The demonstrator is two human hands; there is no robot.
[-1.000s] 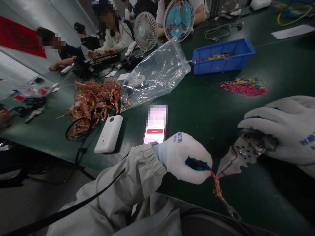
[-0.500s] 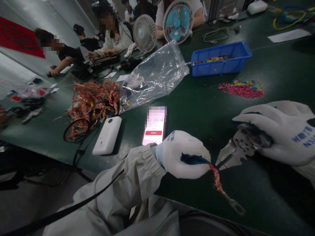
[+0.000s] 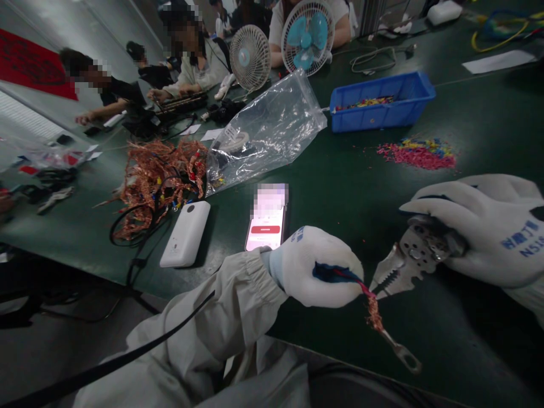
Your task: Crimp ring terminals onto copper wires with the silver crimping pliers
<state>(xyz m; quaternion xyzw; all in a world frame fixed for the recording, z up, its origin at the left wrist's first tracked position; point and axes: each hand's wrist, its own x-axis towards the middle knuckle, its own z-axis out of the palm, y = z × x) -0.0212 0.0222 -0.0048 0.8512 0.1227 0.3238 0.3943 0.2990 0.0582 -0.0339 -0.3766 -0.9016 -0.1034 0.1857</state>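
My left hand (image 3: 318,269), in a white glove with dark blue inside, is closed on a copper wire (image 3: 374,313). Pink-red insulation shows where the wire leaves my fingers, and frayed bare copper follows. At the wire's lower end hangs a metal terminal lug (image 3: 406,356) with a long slot. Gripped in my gloved right hand (image 3: 480,226) is a pair of wire strippers (image 3: 414,255) with toothed jaws. Their tip points left and down, at or very close to the pink part of the wire. My right fingertips and the tool's handles are partly hidden.
Ahead lie a phone (image 3: 266,226), a white power bank (image 3: 186,235), a heap of copper wires (image 3: 157,175) and a clear plastic bag (image 3: 272,130). Pink, yellow and blue scraps (image 3: 419,155) lie before a blue bin (image 3: 382,116). Two fans (image 3: 308,37) and several people are beyond.
The wire strippers have shifted slightly left and down with my right hand, bringing their tip closer to the wire. My left hand is almost still. A person at the far left has moved a hand.
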